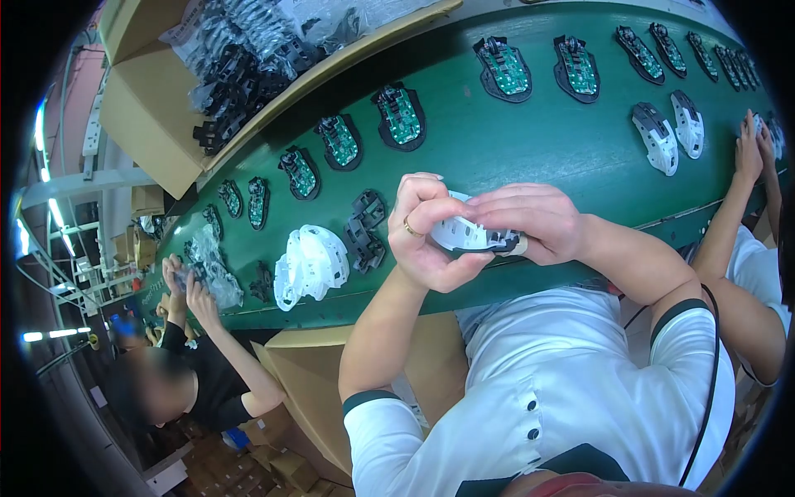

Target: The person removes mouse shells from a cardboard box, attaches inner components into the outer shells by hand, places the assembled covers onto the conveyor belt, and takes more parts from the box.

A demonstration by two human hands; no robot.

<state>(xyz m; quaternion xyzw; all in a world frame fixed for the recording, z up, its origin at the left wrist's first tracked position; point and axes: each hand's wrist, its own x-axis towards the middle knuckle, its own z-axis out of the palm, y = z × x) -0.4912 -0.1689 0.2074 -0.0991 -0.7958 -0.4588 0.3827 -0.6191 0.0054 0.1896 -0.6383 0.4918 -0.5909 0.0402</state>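
Observation:
In front of my chest, both hands hold a white mouse shell (455, 235) with a dark edge. My left hand (422, 236), with a ring on one finger, wraps round its left side. The fingers of my right hand (538, 219) lie over its top and right end, hiding part of it. To the left of my hands, several nested white mouse shells (310, 263) rest on the green bench, beside a small pile of black plastic parts (364, 230).
Mouse bases with green circuit boards (402, 116) line the green bench (464, 149). Two white-and-dark shells (656, 139) lie at right. A cardboard box (157, 108) holds bagged black parts. Co-workers' hands (190, 286) are busy at left and others (752, 149) at right.

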